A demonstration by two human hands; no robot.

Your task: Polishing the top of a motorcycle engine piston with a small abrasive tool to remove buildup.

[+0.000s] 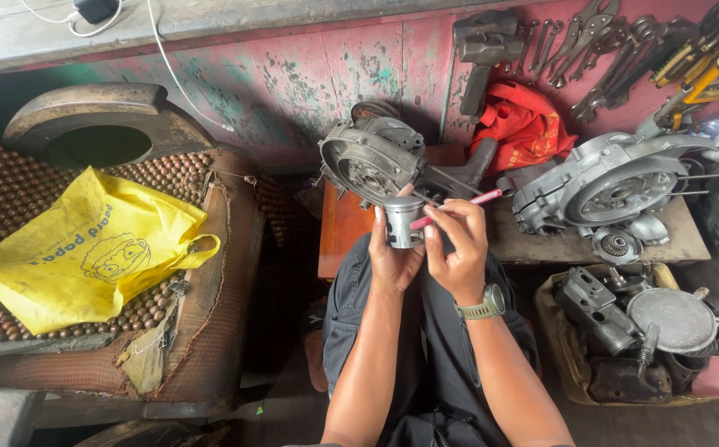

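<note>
Largest item: a beaded seat [12, 199] at left bearing a yellow plastic bag [86, 248]. Two grey engine casings lie on the low wooden bench [343, 228], one [372, 161] just behind the hands, one [616, 186] to the right. The left hand [393, 257] is curled around a small silver piston [403, 220], held above the lap. The right hand [459, 248] pinches a pink-handled tool [459, 205], its tip at the piston's side.

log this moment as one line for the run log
left hand: holds metal piston | right hand: holds pink-handled tool at piston | behind: engine casing on wooden bench
</note>
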